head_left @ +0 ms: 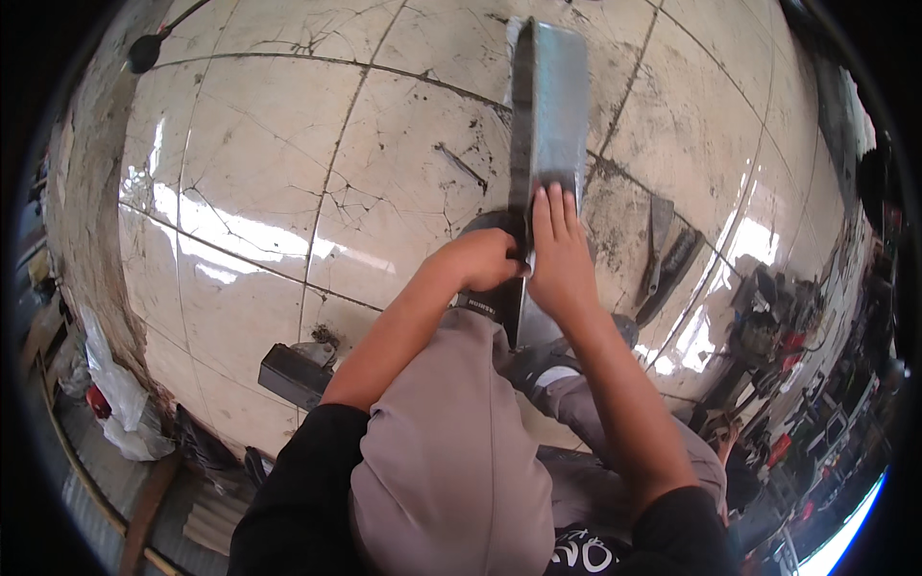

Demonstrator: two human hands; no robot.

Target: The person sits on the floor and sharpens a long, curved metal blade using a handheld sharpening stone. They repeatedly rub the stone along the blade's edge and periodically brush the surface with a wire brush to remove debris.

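Note:
A long grey sheet-metal channel (pixel 560 106) lies lengthwise in front of me, running from the far floor back between my legs. My right hand (pixel 562 250) rests flat on its upper face, fingers stretched out and pointing away from me. Close beside it, my left hand (pixel 488 260) is closed with curled fingers at the channel's left edge. A small pale sliver shows by those fingertips, but what they pinch is hidden. My bent knee and a shoe (pixel 543 365) flank the near end of the metal.
Cracked, stained floor tiles (pixel 259 125) surround the work. A dark rectangular tube piece (pixel 293 374) lies at left. Right of the channel are a flat metal tool (pixel 659 240) and a dark bar (pixel 672 274). Cluttered machine parts (pixel 768 307) stand further right; a plastic bag (pixel 125 413) lies left.

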